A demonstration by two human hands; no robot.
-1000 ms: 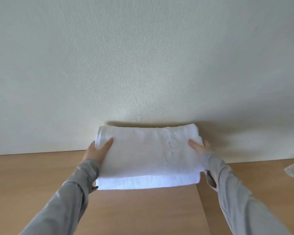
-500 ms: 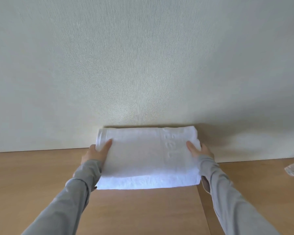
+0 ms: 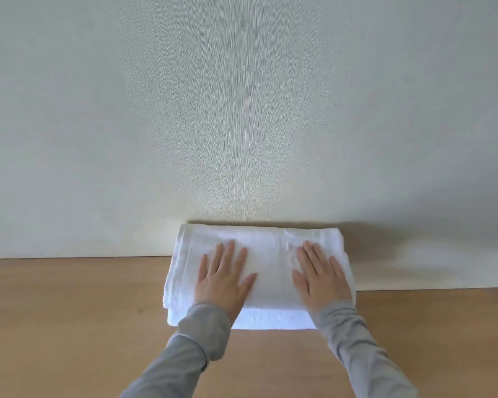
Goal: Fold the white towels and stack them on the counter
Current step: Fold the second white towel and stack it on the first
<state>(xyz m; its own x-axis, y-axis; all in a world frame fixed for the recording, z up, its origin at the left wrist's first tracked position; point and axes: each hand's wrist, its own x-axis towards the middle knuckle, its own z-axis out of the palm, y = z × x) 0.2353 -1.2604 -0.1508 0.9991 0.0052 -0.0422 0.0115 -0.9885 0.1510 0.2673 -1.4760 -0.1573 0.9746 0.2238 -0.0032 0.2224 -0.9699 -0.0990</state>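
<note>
Lying on the wooden counter (image 3: 69, 326), folded white towels (image 3: 270, 254) were stacked just beside the wall (image 3: 242, 110). Left hand (image 3: 223, 280) & right hand (image 3: 319, 277) were pressed flat on the top towel, palms down, fingers straight & slightly spread, away from the wall.

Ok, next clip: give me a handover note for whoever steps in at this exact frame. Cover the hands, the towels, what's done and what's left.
Left hand: open, palm flat on the left half of the top towel.
Right hand: open, palm flat on the right half.
Things: the top towel lies folded on a lower folded towel. The stack sits on the wooden counter, back edge at the wall.
Done: two towels folded and stacked.
Left: lift both hands off. No unfolded towel is in view, so I cannot tell whether more remain.
</note>
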